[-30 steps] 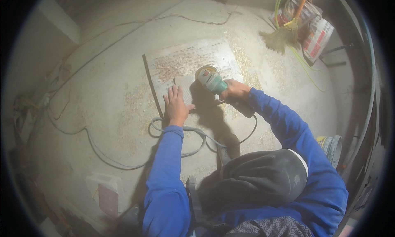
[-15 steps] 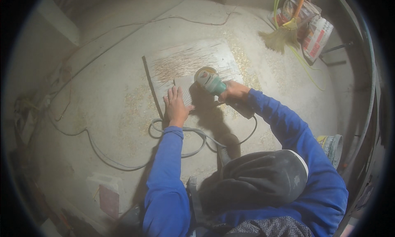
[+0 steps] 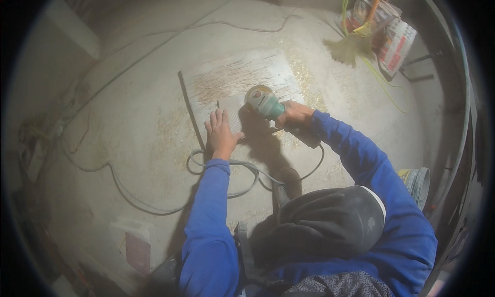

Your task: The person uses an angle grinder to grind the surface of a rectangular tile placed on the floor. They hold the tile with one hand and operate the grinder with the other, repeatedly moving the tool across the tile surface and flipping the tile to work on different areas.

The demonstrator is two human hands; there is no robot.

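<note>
step, prob.: grinding or cutting ribbed piece [image 3: 233, 110] w/ angle grinder [image 3: 268, 105]. piece lies on streaked board [image 3: 281, 65], toward its near edge. l. hand [image 3: 221, 137], open, rests on piece; r. hand [image 3: 296, 115] grips grinder over board. next likely calls for firm hold, steady feed.

Red-and-white crumpled sacks [image 3: 398, 46] are partly hidden at two o'clock by an orange-handled straw broom [image 3: 352, 46]; toward four, a grey-and-yellow round bucket [image 3: 418, 186] is seen.

Fisheye view from the person's head, steeply downward past one knee [image 3: 335, 217] onto the floor [image 3: 129, 119].
</note>
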